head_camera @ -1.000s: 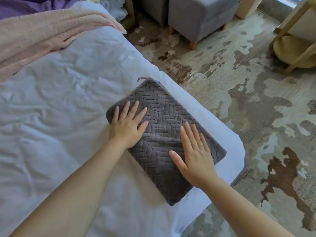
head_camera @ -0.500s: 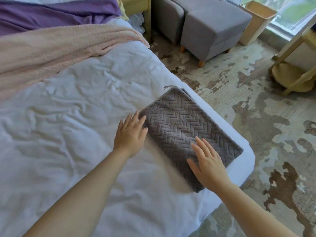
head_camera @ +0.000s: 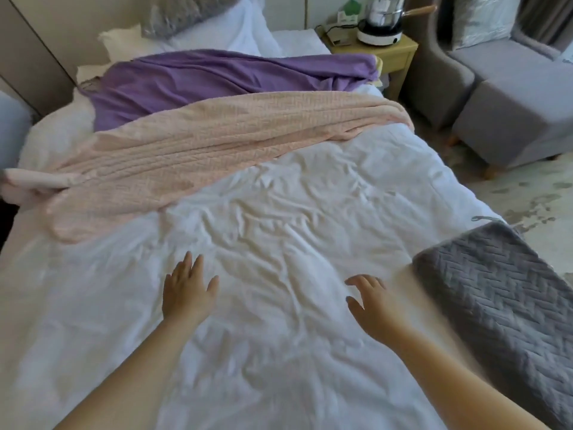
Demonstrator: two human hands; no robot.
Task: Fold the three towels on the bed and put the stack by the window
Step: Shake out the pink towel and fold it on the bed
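Observation:
A folded grey towel with a herringbone weave lies at the bed's right edge. A pink towel is spread unfolded across the middle of the bed, and a purple towel lies unfolded behind it. My left hand hovers over the white sheet with straight fingers, holding nothing. My right hand is over the sheet just left of the grey towel, fingers loosely bent and empty. Neither hand touches a towel.
White pillows sit at the bed's head. A yellow bedside table carries a metal pot on a base. A grey armchair and grey footstool stand on the patterned floor to the right.
Both hands have left the folded grey towel and moved left over the bare sheet. The view has swung up and left, bringing the pink and purple towels into sight.

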